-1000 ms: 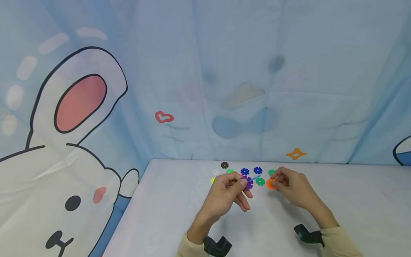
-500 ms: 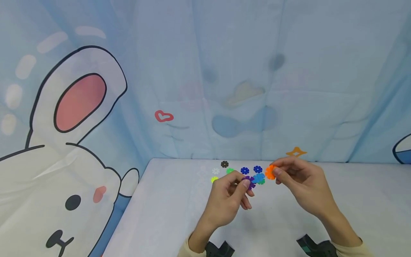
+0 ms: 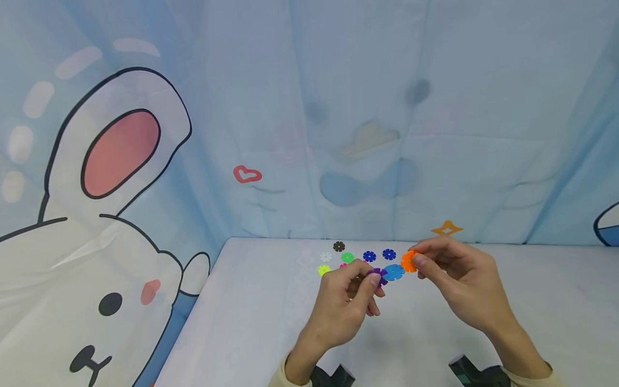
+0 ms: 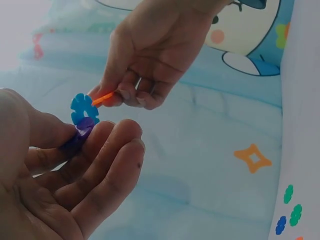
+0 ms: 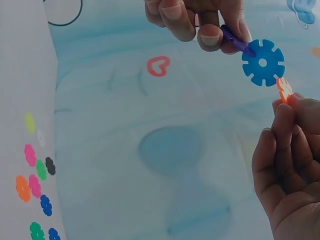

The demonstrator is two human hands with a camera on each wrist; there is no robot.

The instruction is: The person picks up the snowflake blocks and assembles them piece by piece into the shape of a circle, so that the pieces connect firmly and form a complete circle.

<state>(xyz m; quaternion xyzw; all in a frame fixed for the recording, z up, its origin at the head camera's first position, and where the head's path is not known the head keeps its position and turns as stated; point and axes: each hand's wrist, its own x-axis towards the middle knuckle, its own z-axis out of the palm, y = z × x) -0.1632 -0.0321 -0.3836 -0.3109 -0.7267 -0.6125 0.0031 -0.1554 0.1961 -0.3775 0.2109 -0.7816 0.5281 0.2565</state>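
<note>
My left hand [image 3: 340, 306] pinches a purple notched disc [image 4: 82, 132] between thumb and forefinger. A light blue snowflake disc [image 5: 263, 63] is slotted into the purple one, standing crosswise to it. In my right hand [image 3: 461, 282], thumb and forefinger pinch an orange notched disc [image 3: 409, 260]. The orange disc's edge meets the blue disc's rim on the side away from the purple, as the right wrist view shows. Both hands hold the pieces up above the table, and the fingertips cover part of the purple and orange discs.
Several loose notched discs lie on the white table [image 3: 251, 322] behind the hands, among them a black disc [image 3: 338, 246], a yellow disc [image 3: 323, 270] and a dark blue disc [image 3: 389, 254]. A printed blue curtain [image 3: 309, 134] hangs along the table's back edge.
My right hand has lifted the orange disc from the table and brought it to the blue disc. The purple and blue pair has turned, so the blue disc now shows its flat face.
</note>
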